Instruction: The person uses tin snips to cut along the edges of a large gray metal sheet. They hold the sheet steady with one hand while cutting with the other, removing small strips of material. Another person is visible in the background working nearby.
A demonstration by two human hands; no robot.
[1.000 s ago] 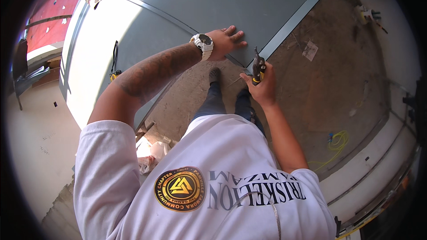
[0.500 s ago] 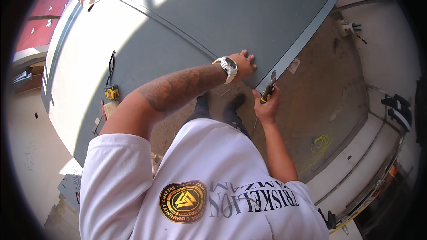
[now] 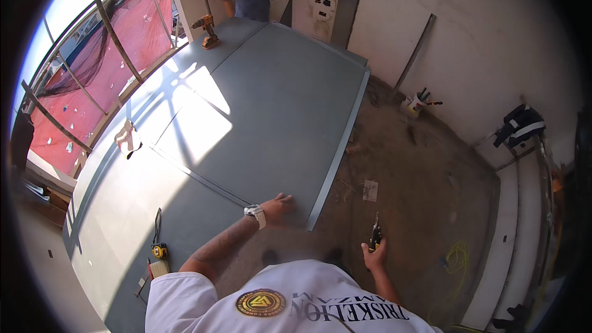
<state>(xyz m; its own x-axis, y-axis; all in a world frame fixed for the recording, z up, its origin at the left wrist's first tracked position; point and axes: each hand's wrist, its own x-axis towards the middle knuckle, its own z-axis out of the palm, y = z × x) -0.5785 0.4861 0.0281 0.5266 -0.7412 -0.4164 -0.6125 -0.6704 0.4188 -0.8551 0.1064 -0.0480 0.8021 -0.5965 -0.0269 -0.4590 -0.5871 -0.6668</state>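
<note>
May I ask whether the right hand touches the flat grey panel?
No, the right hand holds black metal snips apart from the panel.

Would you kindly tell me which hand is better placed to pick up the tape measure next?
Probably the left hand: it is nearer the tape measure and looks empty, whereas the right hand holds snips.

A building site: a drill point(image 3: 209, 32) is standing at eleven o'clock, bare dusty floor point(image 3: 425, 209) is showing at four o'clock.

Tape measure point(image 3: 160, 251) left of the left hand point(image 3: 277, 209), yellow cord point(image 3: 457, 258) right of the right hand point(image 3: 375, 258), drill point(image 3: 208, 31) far beyond both
</note>
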